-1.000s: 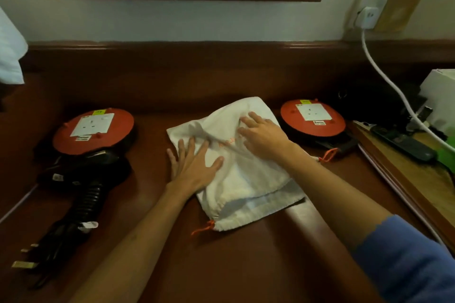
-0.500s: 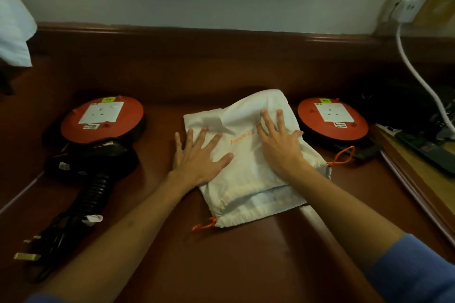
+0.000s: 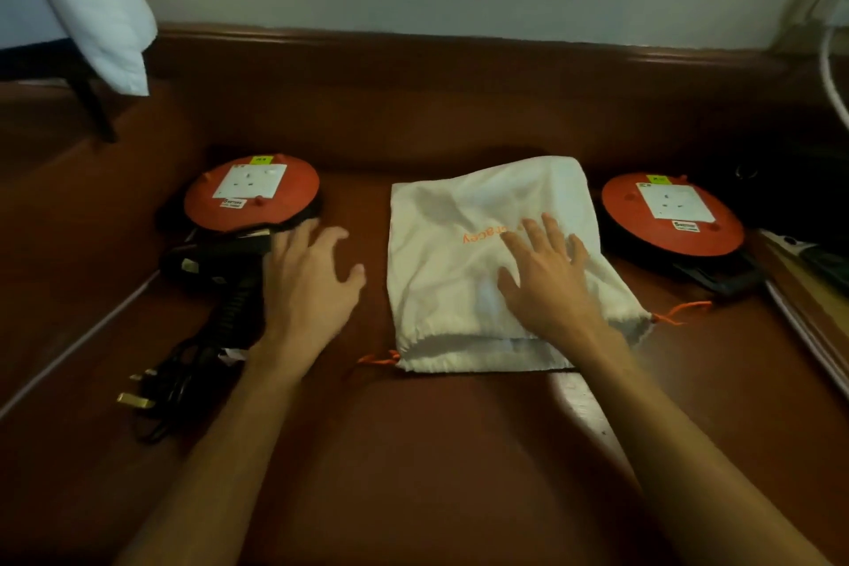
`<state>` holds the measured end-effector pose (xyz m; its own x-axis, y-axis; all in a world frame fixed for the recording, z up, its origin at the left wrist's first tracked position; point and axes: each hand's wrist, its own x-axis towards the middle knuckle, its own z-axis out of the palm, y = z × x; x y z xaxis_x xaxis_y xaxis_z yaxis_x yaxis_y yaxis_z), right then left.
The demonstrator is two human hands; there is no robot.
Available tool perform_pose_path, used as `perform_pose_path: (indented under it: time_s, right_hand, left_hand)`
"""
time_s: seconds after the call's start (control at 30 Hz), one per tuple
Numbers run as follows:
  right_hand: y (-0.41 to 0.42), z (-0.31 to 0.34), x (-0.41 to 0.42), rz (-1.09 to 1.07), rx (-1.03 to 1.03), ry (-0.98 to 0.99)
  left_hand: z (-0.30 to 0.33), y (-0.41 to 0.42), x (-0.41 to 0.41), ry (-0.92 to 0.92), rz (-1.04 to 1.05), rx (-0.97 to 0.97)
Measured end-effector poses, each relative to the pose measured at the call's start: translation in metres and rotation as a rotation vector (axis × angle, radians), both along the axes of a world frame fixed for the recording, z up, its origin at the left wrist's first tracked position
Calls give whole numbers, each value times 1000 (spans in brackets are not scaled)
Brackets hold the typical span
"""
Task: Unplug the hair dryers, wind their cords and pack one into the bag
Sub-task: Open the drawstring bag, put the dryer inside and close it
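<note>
A white drawstring bag point(image 3: 464, 244) with orange lettering and orange cords lies flat in the middle of the brown desk, its mouth toward me. My right hand point(image 3: 546, 276) rests flat on the bag with straight fingers. My left hand point(image 3: 308, 285) hovers open just right of a black hair dryer point(image 3: 216, 262), which lies at the left with its wound cord and plug point(image 3: 138, 400) beside it. Whether the bag holds anything cannot be told.
Two orange cable reels with white sockets sit at the back, one at the left point(image 3: 251, 193) and one at the right point(image 3: 670, 211). A white cable point(image 3: 829, 74) hangs from a wall socket at far right. A wooden tray point(image 3: 808, 313) borders the right edge.
My left hand has left the bag and moved left toward the black hair dryer. My right hand stays flat on the bag. The camera has tilted down and left.
</note>
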<state>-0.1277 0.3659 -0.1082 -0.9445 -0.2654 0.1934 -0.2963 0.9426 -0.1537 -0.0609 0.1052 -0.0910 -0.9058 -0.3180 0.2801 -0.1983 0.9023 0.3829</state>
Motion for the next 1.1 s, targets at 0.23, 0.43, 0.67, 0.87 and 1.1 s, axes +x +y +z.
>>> perform_pose_path:
  time_s: [0.23, 0.43, 0.67, 0.87, 1.1]
  right_hand:
    - [-48, -17, 56, 84, -421, 40]
    - [-68, -25, 78, 162, -388, 27]
    - [-69, -26, 96, 197, -377, 27]
    - [-92, 21, 141, 236, -658, -131]
    - [-73, 65, 147, 212, -1379, -148]
  left_hand:
    - [-1, -28, 62, -109, 273, 16]
    - [-8, -47, 58, -251, 287, 6]
    - [8, -42, 62, -138, 234, 191]
    - [64, -3, 72, -52, -103, 608]
    - [89, 80, 54, -91, -531, 1346]
